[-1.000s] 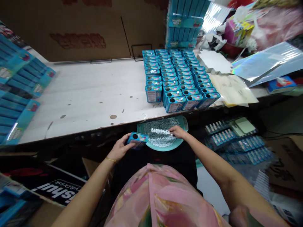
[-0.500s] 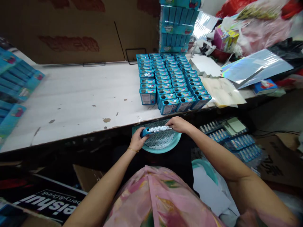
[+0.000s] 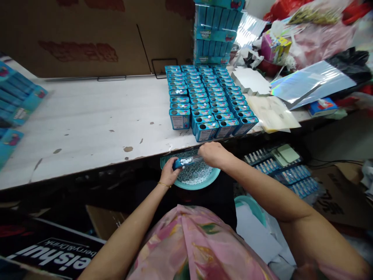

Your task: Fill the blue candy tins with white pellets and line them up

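Note:
My left hand [image 3: 168, 173] grips a small blue tin [image 3: 177, 163] on its side above the basin. White candies [image 3: 185, 160] lie heaped at its opening. In my right hand [image 3: 214, 154] is a clear narrow scoop [image 3: 198, 158], its far end pointing at the tin's mouth. The fingers wrap around its near end and hide it. Below both hands a turquoise basin [image 3: 194, 187] holds many loose white candies [image 3: 198, 175].
Rows of upright blue tins with round holes [image 3: 208, 93] stand on the white table [image 3: 101, 116]. Behind them rises a stack of wrapped tin packs [image 3: 215, 35]. White cards [image 3: 252, 81] and a shiny sheet [image 3: 317, 79] lie right. More packs [image 3: 23, 93] stand left.
The row of candies that stretched between my hands has shrunk to a small heap at the tin, and the clear scoop now shows. My right hand has shifted slightly left.

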The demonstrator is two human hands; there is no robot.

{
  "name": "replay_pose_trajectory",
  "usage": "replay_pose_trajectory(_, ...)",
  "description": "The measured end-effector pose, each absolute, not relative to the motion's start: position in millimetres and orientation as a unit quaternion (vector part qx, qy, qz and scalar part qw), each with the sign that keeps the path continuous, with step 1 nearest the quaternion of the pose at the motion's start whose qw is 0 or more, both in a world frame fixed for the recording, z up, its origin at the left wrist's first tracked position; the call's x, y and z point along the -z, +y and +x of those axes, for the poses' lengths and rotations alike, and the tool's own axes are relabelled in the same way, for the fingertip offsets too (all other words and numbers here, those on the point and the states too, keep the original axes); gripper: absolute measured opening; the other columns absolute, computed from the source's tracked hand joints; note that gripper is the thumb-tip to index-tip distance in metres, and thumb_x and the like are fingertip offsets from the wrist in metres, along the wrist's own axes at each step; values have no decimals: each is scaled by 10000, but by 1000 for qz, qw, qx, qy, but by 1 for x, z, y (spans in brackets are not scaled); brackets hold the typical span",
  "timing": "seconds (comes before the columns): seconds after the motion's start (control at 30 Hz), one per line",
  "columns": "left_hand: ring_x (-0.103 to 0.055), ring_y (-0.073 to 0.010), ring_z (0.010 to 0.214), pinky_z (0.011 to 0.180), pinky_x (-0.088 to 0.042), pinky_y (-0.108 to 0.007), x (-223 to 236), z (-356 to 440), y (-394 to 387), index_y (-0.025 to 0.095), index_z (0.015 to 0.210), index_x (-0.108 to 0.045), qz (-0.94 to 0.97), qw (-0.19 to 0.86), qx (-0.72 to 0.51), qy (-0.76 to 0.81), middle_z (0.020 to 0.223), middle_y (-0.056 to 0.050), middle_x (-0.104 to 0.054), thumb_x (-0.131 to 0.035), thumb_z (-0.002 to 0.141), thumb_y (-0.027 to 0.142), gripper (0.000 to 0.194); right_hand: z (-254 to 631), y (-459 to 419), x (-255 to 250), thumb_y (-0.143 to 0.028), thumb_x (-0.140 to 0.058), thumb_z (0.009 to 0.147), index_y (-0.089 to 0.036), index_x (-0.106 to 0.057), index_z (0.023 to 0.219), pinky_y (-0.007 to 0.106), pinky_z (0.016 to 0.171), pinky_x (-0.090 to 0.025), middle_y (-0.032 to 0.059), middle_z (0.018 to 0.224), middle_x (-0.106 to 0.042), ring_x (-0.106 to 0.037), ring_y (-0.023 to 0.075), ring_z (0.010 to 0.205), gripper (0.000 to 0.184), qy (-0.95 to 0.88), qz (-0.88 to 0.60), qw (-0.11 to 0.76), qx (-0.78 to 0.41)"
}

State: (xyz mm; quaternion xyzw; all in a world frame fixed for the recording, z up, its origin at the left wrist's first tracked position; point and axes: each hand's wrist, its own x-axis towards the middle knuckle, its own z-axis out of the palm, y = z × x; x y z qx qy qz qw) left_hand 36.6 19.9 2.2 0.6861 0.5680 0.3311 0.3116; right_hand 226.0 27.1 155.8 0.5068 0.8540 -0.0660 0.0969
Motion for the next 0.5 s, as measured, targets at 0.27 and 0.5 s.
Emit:
replay_pose_trajectory(0.27,-491,-200,954,868,-369,-329,-3,30,19,173,988,-479,682,293,-348,573,1004,-61,-530,-527,663,268,342,279,20,-112,-160,-392,784,-257,-620,974,238,714,-385,26,946,-620,-548,172,882,313,819,558,29,130)
replay_pose_trajectory(0.5,-521,-174,858,811,-398,-310,-7,0,0,186,982,-465,603,272,-421,620,925,-26,-539,-564,662,359,377,263,37,-22,-145,-360,807,-165,-585,1057,284,762,-399,123,1042,-596,-541,221,949,337,752,629,103,170)
